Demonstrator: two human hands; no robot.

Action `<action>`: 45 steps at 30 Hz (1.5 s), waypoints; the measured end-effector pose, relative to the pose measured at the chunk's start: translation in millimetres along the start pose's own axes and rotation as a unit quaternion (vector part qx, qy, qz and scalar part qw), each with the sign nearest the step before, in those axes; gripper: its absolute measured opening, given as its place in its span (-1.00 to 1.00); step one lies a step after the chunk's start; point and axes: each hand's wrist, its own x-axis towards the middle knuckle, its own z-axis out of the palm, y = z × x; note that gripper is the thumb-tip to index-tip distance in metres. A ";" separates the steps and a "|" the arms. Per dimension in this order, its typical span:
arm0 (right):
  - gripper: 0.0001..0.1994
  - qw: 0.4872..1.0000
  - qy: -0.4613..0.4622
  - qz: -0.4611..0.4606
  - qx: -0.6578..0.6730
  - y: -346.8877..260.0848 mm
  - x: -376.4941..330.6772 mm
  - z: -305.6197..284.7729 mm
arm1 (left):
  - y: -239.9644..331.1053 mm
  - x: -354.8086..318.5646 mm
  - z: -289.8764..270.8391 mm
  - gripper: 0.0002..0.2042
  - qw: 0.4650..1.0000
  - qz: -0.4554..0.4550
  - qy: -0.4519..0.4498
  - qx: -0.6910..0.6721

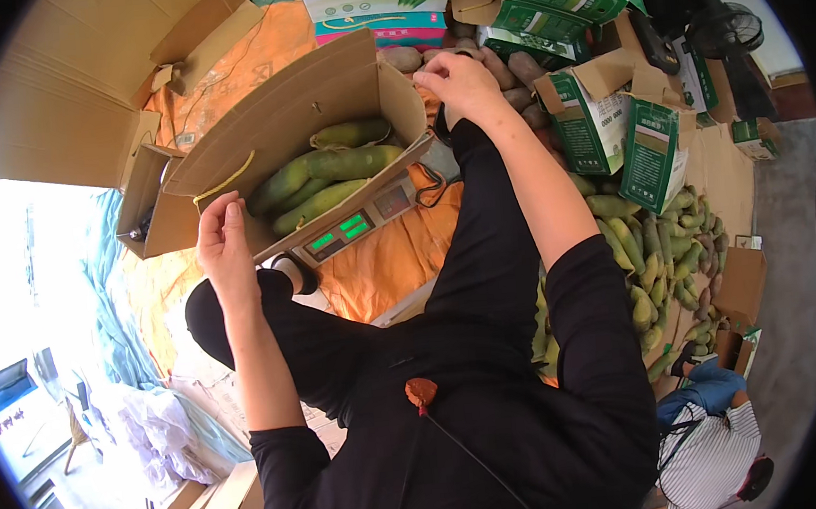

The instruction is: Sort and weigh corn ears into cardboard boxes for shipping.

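Note:
A long open cardboard box [257, 128] holds several long green radishes [317, 174]. It rests on a digital scale [390, 202], whose green display faces me. At the box's left end is my left hand [226, 253], its thumb and fingers drawn together near the yellow cord handle [226, 175]. My right hand [462, 82] is at the far right end, fingertips pinched by the rim. Whether either hand grips the cardboard or something small, I cannot make out. My knees are spread on both sides of the scale.
Green radishes [649, 247] lie heaped at the right. Green-and-white cartons [651, 148] stand at the right and back, near a black fan [725, 29]. Orange sheeting [363, 281] covers the floor. Another person in a striped shirt [711, 456] is at lower right.

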 end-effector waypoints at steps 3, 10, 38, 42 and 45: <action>-0.62 0.996 -0.066 0.030 -0.057 -4.6 1.8 2.4 | 26.8 15.6 -16.0 -0.82 0.993 0.012 -0.053 0.104; -0.56 0.972 -0.122 0.068 -0.187 -19.9 9.0 15.2 | -2.6 69.4 -95.9 -0.66 0.910 -0.076 -0.107 0.394; -0.62 0.968 -0.182 -0.001 -0.173 -54.8 35.4 56.8 | -68.5 116.0 -140.1 -0.59 0.744 -0.128 -0.220 0.618; -0.63 0.970 -0.176 -0.057 -0.160 -108.0 49.1 83.4 | -73.0 110.0 -210.2 -0.59 0.807 -0.185 -0.141 0.542; -0.65 0.971 -0.194 -0.111 -0.081 -161.5 45.0 102.7 | -68.1 78.1 -259.8 -0.65 0.889 -0.232 0.018 0.395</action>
